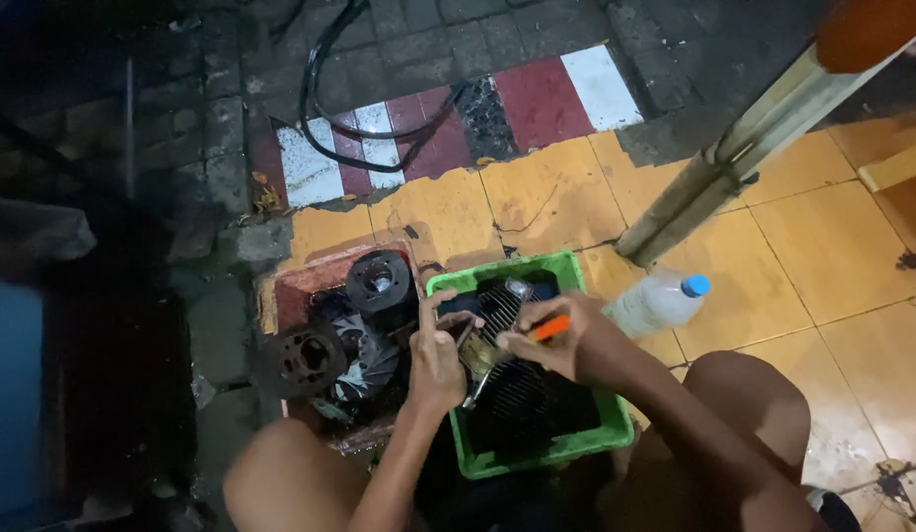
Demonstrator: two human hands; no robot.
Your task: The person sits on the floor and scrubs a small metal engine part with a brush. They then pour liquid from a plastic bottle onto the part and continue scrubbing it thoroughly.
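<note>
I squat over a green plastic tray (584, 442) that holds a black finned engine part (522, 394). My left hand (436, 353) grips a small metal piece (475, 355) above the fins. My right hand (544, 338) holds an orange-handled tool (550, 328) against that piece. A silver wrench (480, 386) hangs down between the two hands.
A brown box (298, 279) to the left holds two black round engine cylinders (379, 280) (304, 359). A plastic bottle with a blue cap (658, 300) lies right of the tray on yellow tiles. A pale post (734, 158) leans at the upper right. Black hoses (325, 108) cross the paving.
</note>
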